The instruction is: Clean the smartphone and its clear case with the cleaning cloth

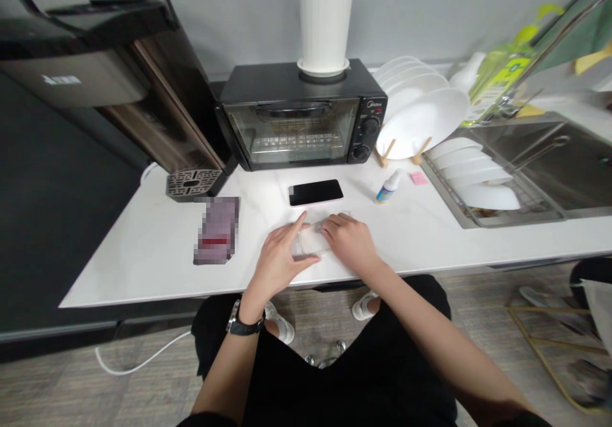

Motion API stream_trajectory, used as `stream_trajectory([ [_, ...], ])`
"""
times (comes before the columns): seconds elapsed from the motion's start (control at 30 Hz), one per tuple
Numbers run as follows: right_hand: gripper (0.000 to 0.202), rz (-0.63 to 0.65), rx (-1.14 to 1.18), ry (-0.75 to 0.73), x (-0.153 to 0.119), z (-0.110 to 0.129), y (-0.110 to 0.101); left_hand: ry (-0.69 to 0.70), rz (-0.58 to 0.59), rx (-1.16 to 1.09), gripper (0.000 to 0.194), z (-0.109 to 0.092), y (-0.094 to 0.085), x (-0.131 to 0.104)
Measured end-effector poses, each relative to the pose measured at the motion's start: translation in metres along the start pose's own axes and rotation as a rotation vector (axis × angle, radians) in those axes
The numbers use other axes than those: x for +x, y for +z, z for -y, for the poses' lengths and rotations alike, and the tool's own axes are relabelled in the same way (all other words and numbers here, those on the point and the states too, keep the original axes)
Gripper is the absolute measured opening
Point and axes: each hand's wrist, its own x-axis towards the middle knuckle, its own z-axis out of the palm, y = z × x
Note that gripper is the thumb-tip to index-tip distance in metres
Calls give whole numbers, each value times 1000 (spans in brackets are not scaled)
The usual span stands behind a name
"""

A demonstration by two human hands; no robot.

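A small clear, whitish packet or case (312, 241) lies on the white counter between my hands. My left hand (278, 255) rests at its left side, thumb and fingers spread around it. Over its right end, my right hand (350, 239) has its fingers curled and pressed together on the clear material. Just beyond them lies a phone (316, 193) with a dark screen. A small spray bottle (389, 187) with a white cap stands to the right, near a pink sticky note (419, 178). To the left is a blurred-out purple package (218, 231).
A black toaster oven (301, 121) stands at the back with a white cup (326, 22) on top. On the left is a tall drink machine (143, 95). White plates (423, 121) stand in a rack beside the sink (574, 166).
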Motion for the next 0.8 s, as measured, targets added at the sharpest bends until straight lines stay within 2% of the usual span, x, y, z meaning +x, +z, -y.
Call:
stream_trajectory([
  [0.17,18,68,129,-150,-2,19,-3,13,-3,7,73,2,1,-2],
  [0.3,16,109,180,-167,-6,10,-8,9,6,16,74,2,1,-3],
  [0.43,16,81,153,-72,-13,-13,-13,0,-1,21,75,0,2,-3],
  [0.6,23,-34,29,147,-29,-40,-16,7,8,47,75,0,1,1],
  [0.7,23,-90,-73,270,-32,-42,-12,10,7,68,75,0,0,3],
  [0.8,23,-106,-92,293,-24,-37,-4,10,3,79,70,1,1,5],
])
